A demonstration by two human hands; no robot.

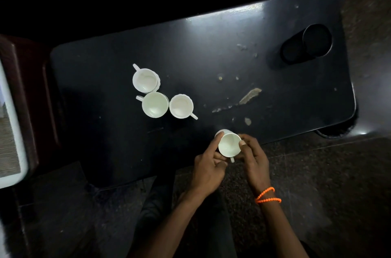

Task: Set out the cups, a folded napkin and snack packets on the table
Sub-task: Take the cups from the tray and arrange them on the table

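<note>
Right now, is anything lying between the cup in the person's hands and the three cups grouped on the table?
No. In the head view, only bare dark tabletop separates the held cup from the three grouped cups.

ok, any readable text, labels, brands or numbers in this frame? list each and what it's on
None readable.
White cups on the table: plain, no print visible.
Cup in both hands: plain inside and on the wall that shows.
Black cylindrical container: too dark to show any label.
Pale-framed object at the left edge: cut off, no lettering can be made out.
Table: only scuffs and chipped paint, no markings.
</note>
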